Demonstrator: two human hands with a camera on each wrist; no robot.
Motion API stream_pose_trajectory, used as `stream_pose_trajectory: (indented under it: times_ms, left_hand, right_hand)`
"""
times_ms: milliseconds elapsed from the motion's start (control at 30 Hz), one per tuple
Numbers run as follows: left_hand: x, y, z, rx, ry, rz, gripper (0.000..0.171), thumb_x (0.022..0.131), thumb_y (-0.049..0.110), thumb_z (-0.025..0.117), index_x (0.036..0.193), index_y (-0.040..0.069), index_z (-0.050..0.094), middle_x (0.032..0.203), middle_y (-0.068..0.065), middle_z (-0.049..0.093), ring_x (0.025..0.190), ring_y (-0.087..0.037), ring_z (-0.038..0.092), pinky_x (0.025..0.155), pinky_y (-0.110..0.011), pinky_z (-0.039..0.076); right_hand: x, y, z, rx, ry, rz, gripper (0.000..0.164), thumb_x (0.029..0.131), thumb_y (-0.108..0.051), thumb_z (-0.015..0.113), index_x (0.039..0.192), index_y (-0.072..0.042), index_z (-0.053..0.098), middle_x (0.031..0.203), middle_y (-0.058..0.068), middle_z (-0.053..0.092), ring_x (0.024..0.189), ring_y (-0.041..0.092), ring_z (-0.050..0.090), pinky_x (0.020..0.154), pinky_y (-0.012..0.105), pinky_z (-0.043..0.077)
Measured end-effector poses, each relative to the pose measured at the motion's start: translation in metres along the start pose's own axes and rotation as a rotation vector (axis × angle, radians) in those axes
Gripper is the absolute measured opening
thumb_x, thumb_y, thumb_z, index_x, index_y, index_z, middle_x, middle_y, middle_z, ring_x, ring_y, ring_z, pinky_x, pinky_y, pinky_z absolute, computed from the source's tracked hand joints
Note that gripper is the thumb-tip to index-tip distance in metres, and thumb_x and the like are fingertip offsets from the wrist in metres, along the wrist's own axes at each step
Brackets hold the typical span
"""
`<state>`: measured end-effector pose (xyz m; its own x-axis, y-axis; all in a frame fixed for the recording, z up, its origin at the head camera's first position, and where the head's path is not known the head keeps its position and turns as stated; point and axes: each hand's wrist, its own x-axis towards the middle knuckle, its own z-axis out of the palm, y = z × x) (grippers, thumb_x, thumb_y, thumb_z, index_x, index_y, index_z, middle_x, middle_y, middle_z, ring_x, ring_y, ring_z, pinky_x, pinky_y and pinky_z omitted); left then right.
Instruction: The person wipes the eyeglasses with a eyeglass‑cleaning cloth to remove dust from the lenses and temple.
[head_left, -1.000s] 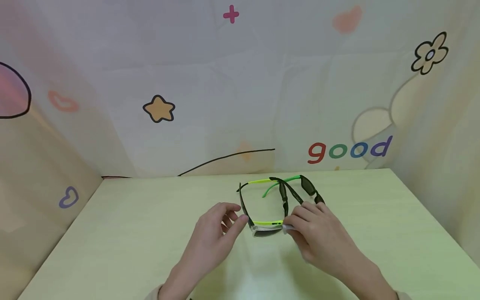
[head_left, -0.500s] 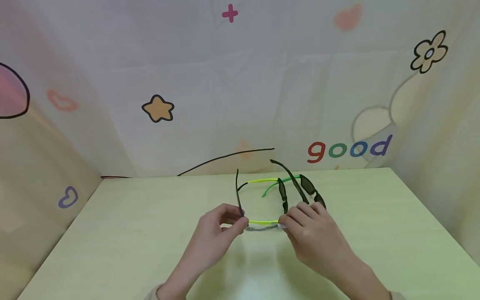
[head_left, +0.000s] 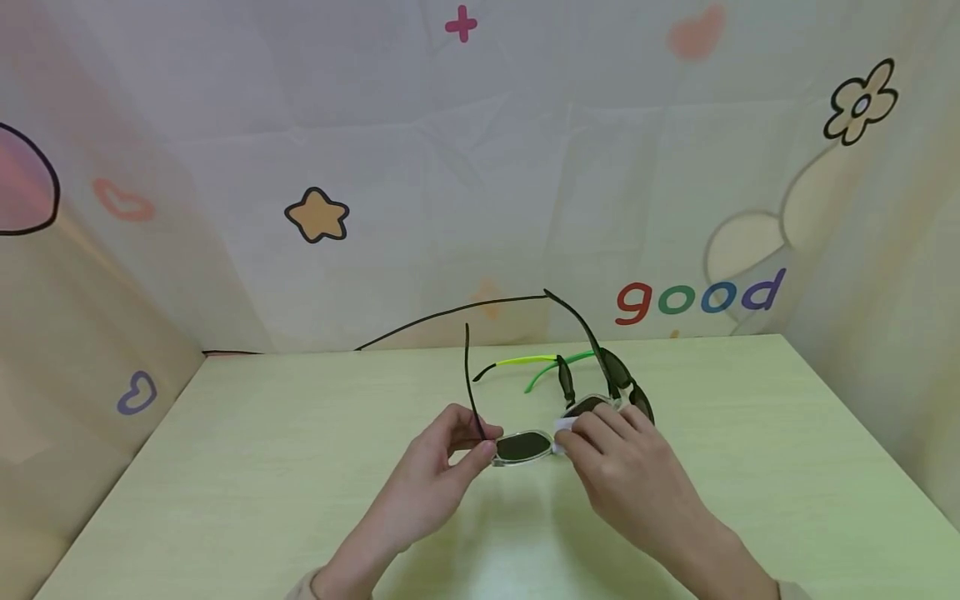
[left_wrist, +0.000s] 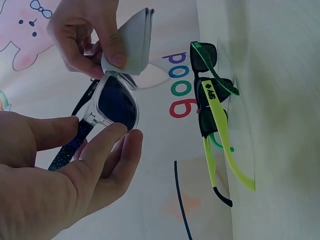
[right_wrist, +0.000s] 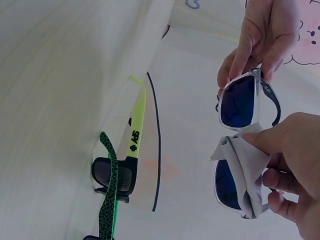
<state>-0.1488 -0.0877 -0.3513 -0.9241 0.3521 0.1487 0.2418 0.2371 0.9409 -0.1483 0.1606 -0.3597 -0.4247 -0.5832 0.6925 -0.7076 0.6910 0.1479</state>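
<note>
A pair of clear-framed sunglasses (head_left: 523,447) with dark lenses and black temples is held up above the table, temples unfolded and pointing away. My left hand (head_left: 438,471) pinches its left end near the hinge, thumb and fingertips on the frame. In my right hand (head_left: 637,475) is a folded grey-white cleaning cloth (right_wrist: 245,170), pinched over the bridge side of the right lens. Part of that lens hides behind the cloth in the right wrist view. The left lens (left_wrist: 118,104) lies uncovered between the hands.
Behind the hands, sunglasses with yellow temples (left_wrist: 223,130) and sunglasses with green temples (right_wrist: 107,210) rest unfolded on the pale table (head_left: 225,483), close together. A printed curtain (head_left: 420,167) hangs along the back and sides.
The clear-framed sunglasses have been raised and tilted so that the temples point higher and the lenses face up. The left hand, near the frame earlier, now pinches it. The right hand keeps the cloth.
</note>
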Motion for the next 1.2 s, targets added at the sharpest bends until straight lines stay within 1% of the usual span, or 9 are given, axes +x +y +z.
stream_pose_trajectory:
  times_ms: [100, 200, 233, 267, 367, 500, 600, 733, 1200]
  left_hand:
    - [0.0, -0.001, 0.0, 0.028, 0.007, -0.001, 0.011, 0.104, 0.013, 0.063, 0.112, 0.007, 0.058, 0.122, -0.005, 0.068, 0.117, -0.019, 0.062, 0.098, -0.037, 0.053]
    - [0.001, -0.003, 0.001, 0.036, 0.019, 0.019, 0.009, 0.103, 0.011, 0.064, 0.11, 0.008, 0.059, 0.123, -0.005, 0.068, 0.117, -0.019, 0.062, 0.096, -0.036, 0.054]
    - [0.001, -0.004, 0.001, 0.034, 0.022, 0.029, 0.009, 0.103, 0.01, 0.064, 0.11, 0.007, 0.059, 0.123, -0.006, 0.068, 0.117, -0.02, 0.062, 0.095, -0.035, 0.055]
    - [0.001, -0.005, 0.002, 0.027, 0.023, 0.038, 0.01, 0.102, 0.009, 0.065, 0.11, 0.007, 0.059, 0.123, -0.007, 0.067, 0.117, -0.021, 0.063, 0.095, -0.033, 0.055]
    - [0.002, -0.007, 0.005, 0.009, 0.021, 0.064, 0.011, 0.101, 0.006, 0.066, 0.109, 0.005, 0.059, 0.122, -0.01, 0.067, 0.117, -0.025, 0.062, 0.093, -0.031, 0.056]
    - [0.002, -0.008, 0.009, -0.003, 0.005, 0.076, 0.012, 0.1, 0.003, 0.067, 0.108, 0.005, 0.059, 0.123, -0.011, 0.067, 0.118, -0.024, 0.062, 0.093, -0.029, 0.057]
    - [0.002, -0.008, 0.011, -0.018, -0.016, 0.086, 0.013, 0.099, 0.001, 0.067, 0.109, 0.005, 0.06, 0.124, -0.011, 0.066, 0.118, -0.022, 0.062, 0.093, -0.03, 0.057]
    - [0.004, -0.006, 0.015, -0.054, -0.043, 0.109, 0.014, 0.098, 0.0, 0.068, 0.11, 0.005, 0.061, 0.119, -0.009, 0.067, 0.115, -0.022, 0.063, 0.092, -0.031, 0.058]
    - [0.002, -0.002, 0.018, -0.057, -0.08, 0.127, 0.018, 0.098, 0.005, 0.07, 0.114, 0.01, 0.065, 0.119, -0.002, 0.067, 0.116, -0.019, 0.063, 0.089, -0.03, 0.059]
  right_hand:
    - [0.0, -0.001, -0.001, 0.03, 0.015, 0.022, 0.007, 0.099, -0.008, 0.066, 0.098, -0.004, 0.072, 0.091, 0.005, 0.068, 0.082, 0.025, 0.062, 0.067, 0.037, 0.053]
    - [0.001, -0.001, -0.003, 0.065, 0.036, 0.048, 0.031, 0.073, 0.0, 0.087, 0.098, -0.006, 0.069, 0.09, 0.004, 0.068, 0.08, 0.024, 0.064, 0.068, 0.04, 0.058]
    - [0.002, -0.001, -0.004, 0.08, 0.043, 0.056, 0.034, 0.071, 0.0, 0.089, 0.098, -0.006, 0.069, 0.091, 0.004, 0.068, 0.08, 0.023, 0.065, 0.068, 0.04, 0.058]
    - [0.002, -0.001, -0.005, 0.099, 0.043, 0.063, 0.033, 0.072, -0.001, 0.088, 0.098, -0.007, 0.069, 0.091, 0.004, 0.067, 0.08, 0.023, 0.065, 0.069, 0.04, 0.059]
    - [0.002, -0.001, -0.006, 0.153, 0.046, 0.077, 0.009, 0.096, -0.015, 0.074, 0.101, -0.007, 0.073, 0.093, 0.003, 0.067, 0.081, 0.022, 0.065, 0.07, 0.039, 0.059]
    - [0.006, -0.004, -0.006, 0.206, 0.043, 0.063, 0.035, 0.111, -0.026, 0.047, 0.103, -0.007, 0.076, 0.095, 0.003, 0.066, 0.085, 0.02, 0.063, 0.072, 0.036, 0.057]
    - [0.01, -0.006, -0.004, 0.214, 0.041, 0.021, 0.008, 0.098, -0.006, 0.069, 0.102, -0.009, 0.075, 0.094, 0.002, 0.065, 0.085, 0.02, 0.06, 0.07, 0.035, 0.053]
    - [0.015, -0.01, 0.0, 0.169, 0.014, -0.027, 0.036, 0.071, 0.007, 0.087, 0.097, -0.015, 0.075, 0.091, -0.001, 0.063, 0.084, 0.019, 0.058, 0.069, 0.036, 0.048]
    - [0.015, -0.004, 0.011, 0.092, -0.103, -0.003, 0.035, 0.072, 0.004, 0.089, 0.092, -0.02, 0.073, 0.086, -0.002, 0.057, 0.08, 0.018, 0.053, 0.07, 0.039, 0.048]
